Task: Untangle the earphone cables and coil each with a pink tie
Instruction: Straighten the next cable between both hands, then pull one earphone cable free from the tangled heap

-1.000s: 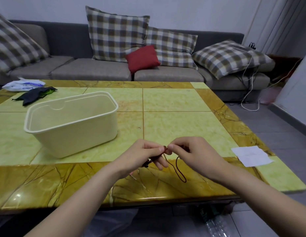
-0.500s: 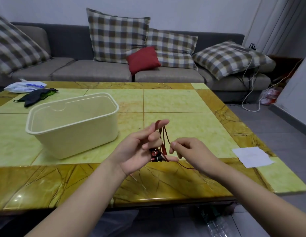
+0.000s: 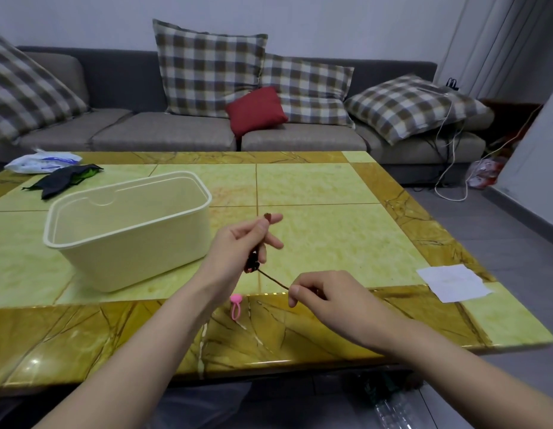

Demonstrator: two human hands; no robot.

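The left hand (image 3: 238, 246) pinches the coiled earphone cable (image 3: 253, 261); the right hand (image 3: 324, 292) grips its loose end, drawn taut. Wind evenly, I judge, keeping tension, with the pink tie (image 3: 236, 306) just below the left wrist.

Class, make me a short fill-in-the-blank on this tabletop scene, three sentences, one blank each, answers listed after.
1. The tie lying on the table between the forearms is ____ in colour.
2. The earphone cable runs from the left hand to the ____ hand.
3. The small cushion on the sofa is ____.

Answers: pink; right; red
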